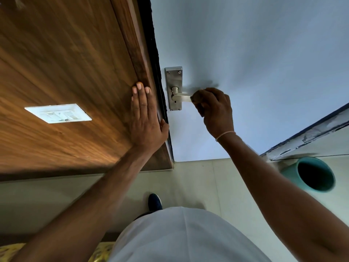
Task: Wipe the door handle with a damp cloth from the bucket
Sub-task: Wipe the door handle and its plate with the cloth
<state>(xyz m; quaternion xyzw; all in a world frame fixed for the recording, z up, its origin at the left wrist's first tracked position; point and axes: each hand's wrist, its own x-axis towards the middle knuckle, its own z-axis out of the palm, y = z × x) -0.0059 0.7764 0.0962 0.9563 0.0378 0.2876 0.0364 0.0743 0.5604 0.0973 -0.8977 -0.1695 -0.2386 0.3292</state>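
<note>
A steel lever door handle (181, 97) on its backplate (173, 76) is fixed to the pale blue door (245, 53). My right hand (215, 108) is closed over the free end of the lever, with a small brownish cloth (196, 98) bunched under the fingers and mostly hidden. My left hand (145, 118) lies flat with its fingers extended on the wooden door frame (139, 53), left of the handle, and holds nothing. The teal bucket (291, 172) stands on the floor at the lower right; its inside looks dark.
A white switch plate (58, 113) sits on the wood-panelled wall (56, 63) at left. My dark shoe (154, 202) is on the light tiled floor (198, 182) below the door. A chipped dark-edged ledge (311, 133) runs behind the bucket.
</note>
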